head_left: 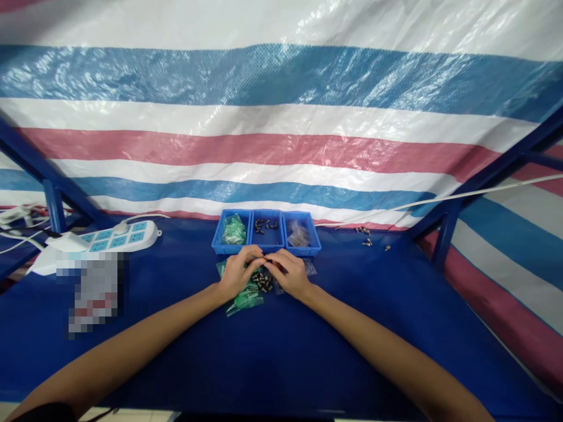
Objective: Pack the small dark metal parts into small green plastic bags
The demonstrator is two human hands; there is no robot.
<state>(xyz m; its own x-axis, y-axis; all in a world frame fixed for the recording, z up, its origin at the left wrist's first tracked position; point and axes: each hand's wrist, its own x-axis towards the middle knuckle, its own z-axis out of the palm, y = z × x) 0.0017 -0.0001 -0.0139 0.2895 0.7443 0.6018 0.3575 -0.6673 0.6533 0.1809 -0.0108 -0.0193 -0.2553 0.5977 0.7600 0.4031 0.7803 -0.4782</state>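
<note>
My left hand (240, 272) and my right hand (290, 272) meet fingertip to fingertip in front of the blue bins. Both are pinched closed around something small and dark, mostly hidden by the fingers. Beneath them on the blue table lies a pile of small dark metal fittings (264, 282). Green plastic packets (246, 299) spread out under and beside my left hand. Clear packets (310, 267) lie by my right hand. Behind the hands, the left bin holds green packets (234, 230), the middle bin dark fittings (266, 225), the right bin clear packets (299, 234).
A white power strip (118, 237) with cables stands at the left. In front of it is a blurred-out item (94, 293). Several loose metal pieces (366, 241) lie at the back right. Blue frame posts (446, 234) rise at both sides before a striped tarp (281, 146).
</note>
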